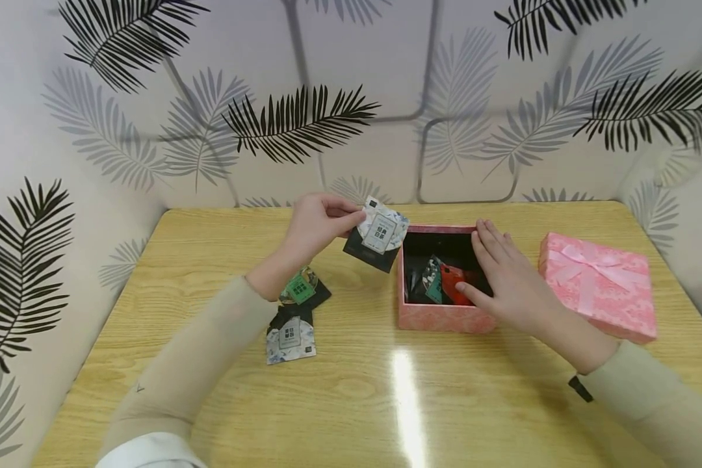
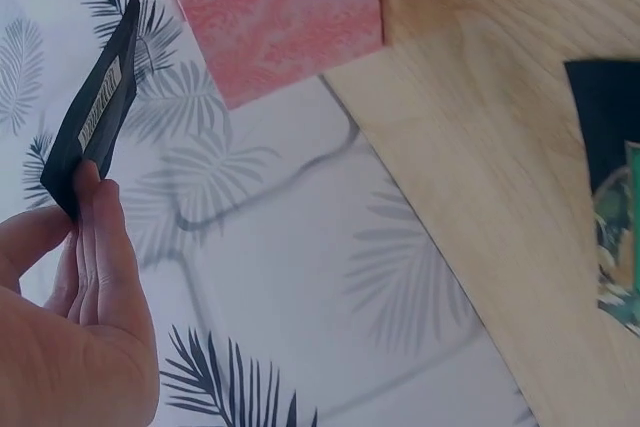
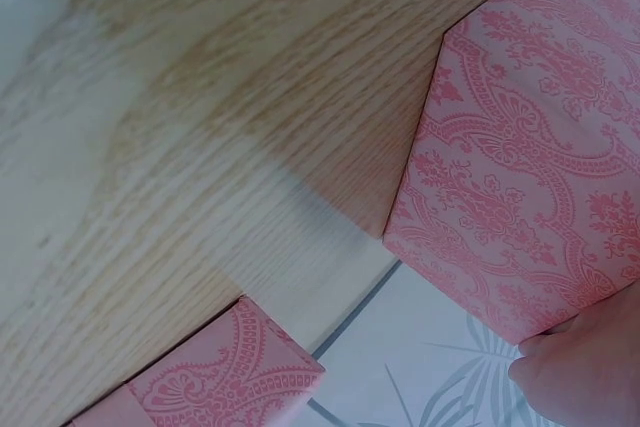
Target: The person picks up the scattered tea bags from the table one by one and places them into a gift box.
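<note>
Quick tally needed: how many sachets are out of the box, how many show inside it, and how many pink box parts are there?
Sachets out of the box: 3 (one held, two on the table)
Sachets showing inside: 2
Pink box parts: 2 (box, lid)
Total: 7

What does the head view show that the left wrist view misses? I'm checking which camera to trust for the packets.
Only the head view shows the right hand resting on the open pink box, the packets inside, the bowed lid and two packets on the table. Only the left wrist view shows the held packet edge-on. Both show the left hand pinching it.
</note>
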`<state>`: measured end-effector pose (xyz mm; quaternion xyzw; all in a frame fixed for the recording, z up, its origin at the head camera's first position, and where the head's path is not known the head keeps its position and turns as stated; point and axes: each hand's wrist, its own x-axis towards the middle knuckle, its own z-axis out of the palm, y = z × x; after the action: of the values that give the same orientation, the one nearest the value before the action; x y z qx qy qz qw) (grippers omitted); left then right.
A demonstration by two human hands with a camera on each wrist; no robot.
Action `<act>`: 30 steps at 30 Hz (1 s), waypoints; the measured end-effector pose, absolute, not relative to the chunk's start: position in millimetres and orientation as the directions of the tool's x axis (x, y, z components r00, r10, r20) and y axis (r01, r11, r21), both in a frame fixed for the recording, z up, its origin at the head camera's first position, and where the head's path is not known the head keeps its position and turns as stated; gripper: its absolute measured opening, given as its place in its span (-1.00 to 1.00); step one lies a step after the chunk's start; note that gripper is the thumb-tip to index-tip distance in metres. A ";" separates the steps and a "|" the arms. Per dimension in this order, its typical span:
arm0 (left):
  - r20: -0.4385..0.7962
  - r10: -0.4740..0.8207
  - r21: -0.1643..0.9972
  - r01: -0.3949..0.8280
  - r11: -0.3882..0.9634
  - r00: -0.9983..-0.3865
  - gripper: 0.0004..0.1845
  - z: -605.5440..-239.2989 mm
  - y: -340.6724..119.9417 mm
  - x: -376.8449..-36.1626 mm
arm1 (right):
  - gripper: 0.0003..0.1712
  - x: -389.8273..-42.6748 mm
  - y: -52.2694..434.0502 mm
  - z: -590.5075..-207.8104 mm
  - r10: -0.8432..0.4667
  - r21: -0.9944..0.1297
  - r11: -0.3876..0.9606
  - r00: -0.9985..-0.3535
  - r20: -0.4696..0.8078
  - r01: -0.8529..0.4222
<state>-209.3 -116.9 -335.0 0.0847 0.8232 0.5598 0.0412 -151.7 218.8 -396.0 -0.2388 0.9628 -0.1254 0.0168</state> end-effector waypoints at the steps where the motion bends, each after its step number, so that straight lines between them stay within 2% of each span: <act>1: 0.028 0.193 0.931 0.096 0.352 -0.981 -0.81 -334.3 -113.7 -209.3 | 0.11 -151.7 218.7 -395.9 -0.464 -0.248 0.855 -0.885 0.029 -0.456; 10: 0.012 0.242 0.915 0.108 0.389 -0.970 -0.82 -332.8 -80.0 -208.9 | 0.10 -152.4 218.7 -397.1 -0.467 -0.253 0.849 -0.883 0.052 -0.464; 18: 0.102 0.339 0.863 0.253 0.438 -0.935 -0.86 -347.9 -54.5 -212.9 | 0.09 -152.4 218.5 -397.5 -0.467 -0.255 0.847 -0.882 0.060 -0.466; 30: 0.084 0.446 0.744 0.354 0.567 -0.891 -0.86 -359.4 -31.0 -211.6 | 0.08 -152.5 218.1 -396.7 -0.469 -0.254 0.847 -0.881 0.057 -0.467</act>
<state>-211.6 -31.0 -359.4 0.2265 0.8832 0.4067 0.0566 -152.5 218.1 -396.7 -0.2434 0.9610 -0.1315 0.0036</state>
